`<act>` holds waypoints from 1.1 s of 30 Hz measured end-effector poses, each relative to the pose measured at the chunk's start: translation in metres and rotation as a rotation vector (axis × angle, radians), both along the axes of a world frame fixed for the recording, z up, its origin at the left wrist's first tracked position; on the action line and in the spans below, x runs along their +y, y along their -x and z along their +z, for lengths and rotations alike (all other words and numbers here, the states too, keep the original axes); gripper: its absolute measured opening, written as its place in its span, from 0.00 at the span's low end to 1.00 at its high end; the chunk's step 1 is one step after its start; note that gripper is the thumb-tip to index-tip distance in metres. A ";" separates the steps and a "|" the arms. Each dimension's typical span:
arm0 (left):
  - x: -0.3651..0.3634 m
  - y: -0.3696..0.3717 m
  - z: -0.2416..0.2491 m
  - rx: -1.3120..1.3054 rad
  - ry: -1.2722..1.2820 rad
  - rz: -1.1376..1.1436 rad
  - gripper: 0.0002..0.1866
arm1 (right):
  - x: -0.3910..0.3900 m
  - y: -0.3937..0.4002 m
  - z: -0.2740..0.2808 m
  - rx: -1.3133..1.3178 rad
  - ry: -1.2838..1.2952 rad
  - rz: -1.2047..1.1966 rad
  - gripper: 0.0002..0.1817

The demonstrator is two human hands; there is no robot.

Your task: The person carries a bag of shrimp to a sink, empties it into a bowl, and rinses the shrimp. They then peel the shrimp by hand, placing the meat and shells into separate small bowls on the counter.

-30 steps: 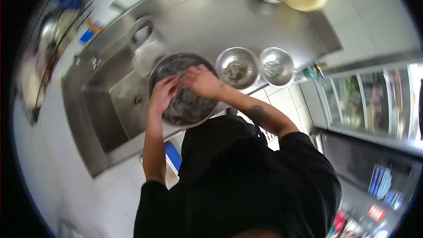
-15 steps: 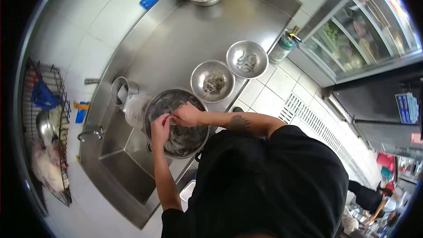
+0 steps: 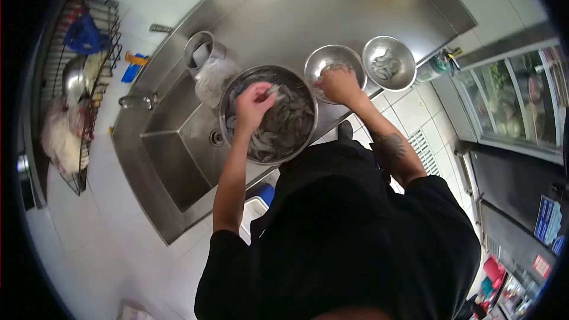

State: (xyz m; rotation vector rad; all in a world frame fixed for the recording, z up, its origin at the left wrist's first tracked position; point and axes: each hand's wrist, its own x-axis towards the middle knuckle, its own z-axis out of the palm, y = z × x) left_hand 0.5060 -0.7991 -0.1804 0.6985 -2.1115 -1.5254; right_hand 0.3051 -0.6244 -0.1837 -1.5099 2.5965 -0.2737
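A large metal pot (image 3: 313,120) holds many grey raw shrimp (image 3: 283,120) in liquid. Over its left part, my left hand (image 3: 253,106) pinches a shrimp (image 3: 273,90) between thumb and fingers. My right hand (image 3: 340,85) is at the middle steel bowl (image 3: 325,54), its bent fingers pointing down inside the rim. Whatever those fingers hold is hidden, and the hand covers much of the bowl's contents. A second steel bowl (image 3: 405,51), to the right, contains several pale peeled shrimp (image 3: 386,66).
Left of the pot are a sink basin (image 3: 178,169), a faucet (image 3: 139,102), a clear plastic bag (image 3: 214,81) and a metal pitcher (image 3: 217,50). A wire rack (image 3: 109,41) hangs on the left wall. A glass-door fridge (image 3: 512,92) stands right, past a gas canister (image 3: 437,66).
My right hand has left the pot and moved right to the middle bowl. My left hand stays over the pot, now holding a shrimp by itself. The view has shifted.
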 end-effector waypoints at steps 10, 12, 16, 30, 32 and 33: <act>0.029 0.088 0.020 -0.066 -0.053 -0.361 0.11 | 0.012 0.028 0.040 -0.359 0.398 0.348 0.15; 0.030 0.098 0.021 -0.105 0.153 -0.403 0.10 | 0.016 0.034 0.044 -0.331 0.423 0.327 0.15; 0.041 0.117 0.028 -0.088 0.325 -0.437 0.09 | 0.020 0.048 0.026 -0.280 0.255 0.397 0.13; 0.001 0.126 0.001 -0.203 -0.343 -0.676 0.07 | 0.046 0.055 0.000 -0.793 0.407 0.305 0.10; 0.001 0.124 0.002 -0.174 -0.438 -0.687 0.07 | 0.049 0.050 0.008 -0.888 0.404 0.248 0.10; 0.000 0.123 0.004 -0.177 -0.463 -0.686 0.06 | 0.050 0.049 0.011 -0.981 0.399 0.195 0.10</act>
